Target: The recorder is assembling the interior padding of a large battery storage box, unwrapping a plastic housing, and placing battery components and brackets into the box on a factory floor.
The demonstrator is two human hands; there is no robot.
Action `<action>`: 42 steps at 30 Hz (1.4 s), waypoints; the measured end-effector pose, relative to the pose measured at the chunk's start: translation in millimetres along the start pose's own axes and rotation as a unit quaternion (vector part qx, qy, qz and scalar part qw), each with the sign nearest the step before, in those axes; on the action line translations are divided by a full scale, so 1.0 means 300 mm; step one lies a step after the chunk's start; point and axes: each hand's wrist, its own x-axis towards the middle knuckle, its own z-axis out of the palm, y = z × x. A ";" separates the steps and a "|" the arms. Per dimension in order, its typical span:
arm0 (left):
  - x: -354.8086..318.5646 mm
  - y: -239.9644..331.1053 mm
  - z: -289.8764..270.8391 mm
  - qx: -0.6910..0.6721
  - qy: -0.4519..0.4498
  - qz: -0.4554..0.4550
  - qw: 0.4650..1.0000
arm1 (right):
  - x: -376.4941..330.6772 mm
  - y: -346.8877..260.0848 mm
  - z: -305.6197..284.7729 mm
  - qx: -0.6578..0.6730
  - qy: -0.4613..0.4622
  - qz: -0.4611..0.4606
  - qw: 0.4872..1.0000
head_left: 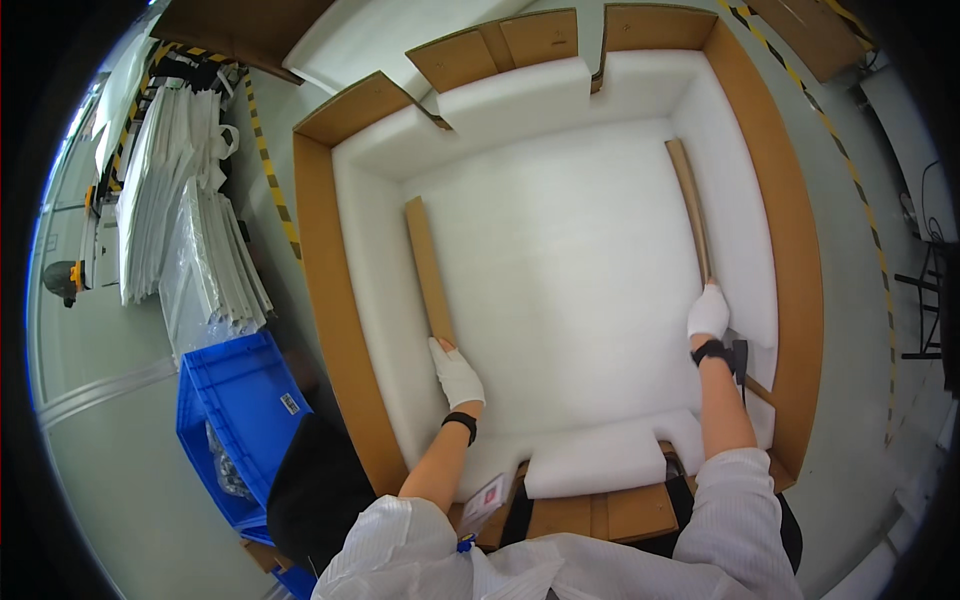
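Note:
A large cardboard box (345,300) stands in front of me, lined with thick white foam (550,270) on its floor and walls. Inside it, along the left wall, runs a brown cardboard strip (426,260); my left hand (458,378), in a white glove with bare fingertips, is closed on its near end. A second cardboard strip (688,205) lies along the right wall, seen more on edge. My gloved right hand (708,314) is closed round the near end of that one, its fingers partly hidden. Both wrists wear black bands.
Cut flaps of the box (495,50) stand up at the far side. To the left are a blue plastic crate (240,390) with clear bags inside and a stack of white wrapped panels (170,190). Yellow-black tape (268,160) marks the floor. A black stand (925,300) is at far right.

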 end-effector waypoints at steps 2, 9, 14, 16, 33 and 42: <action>0.011 0.007 0.008 -0.011 -0.001 0.014 1.000 | 0.057 0.075 0.030 -0.005 -0.017 0.008 1.000; 0.075 -0.074 -0.040 0.037 -0.082 0.013 0.996 | 0.051 0.064 0.018 0.016 -0.014 -0.030 0.999; 0.049 -0.075 -0.050 0.236 -0.024 0.138 0.962 | 0.047 0.031 -0.032 -0.013 -0.051 -0.052 0.997; 0.038 0.039 -0.092 0.183 -0.130 0.020 0.974 | 0.056 0.049 -0.023 -0.048 -0.064 -0.039 0.996; 0.090 -0.003 -0.116 0.733 -0.070 0.313 0.599 | 0.015 0.076 -0.067 -0.589 0.008 -0.289 0.755; -0.149 0.392 -0.343 0.608 -0.351 0.332 0.630 | -0.051 -0.016 -0.193 -0.223 0.109 -0.395 0.884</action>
